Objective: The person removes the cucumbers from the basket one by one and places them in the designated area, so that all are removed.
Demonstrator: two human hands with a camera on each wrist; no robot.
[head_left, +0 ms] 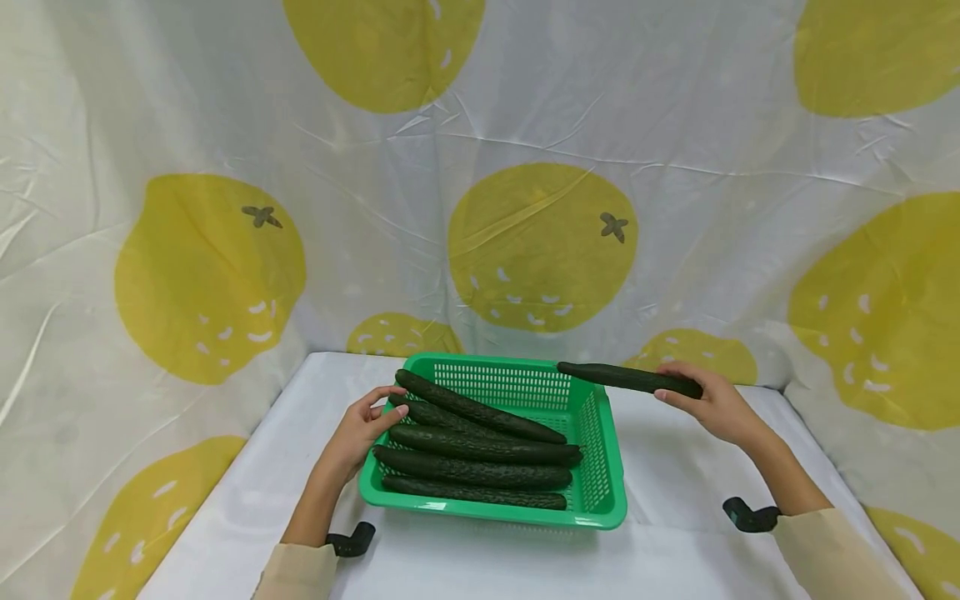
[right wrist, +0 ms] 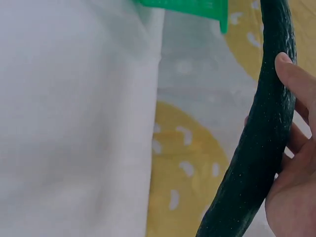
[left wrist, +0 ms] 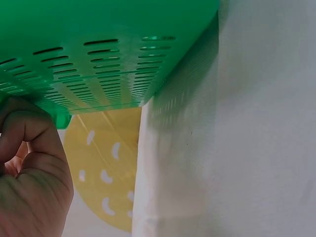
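In the head view a green plastic basket [head_left: 617, 467] with slotted walls holds several dark green cucumbers [head_left: 480, 451], lying side by side. My left hand [head_left: 365, 432] grips the basket's left rim, its thumb over the edge close to the cucumber ends. From the left wrist, that hand [left wrist: 37, 165] shows curled fingers against the slotted wall [left wrist: 103, 59]; the fingertips are partly hidden. Above the table, right of the basket, my right hand [head_left: 708, 402] holds another cucumber [head_left: 622, 377] near one end, between thumb and fingers. Its far tip reaches over the basket's back right corner.
A white cloth covers the table [head_left: 480, 567] under the basket. Behind and at both sides hangs a pale curtain [head_left: 360, 233] printed with yellow fruit. Each wrist wears a black camera mount [head_left: 750, 515].
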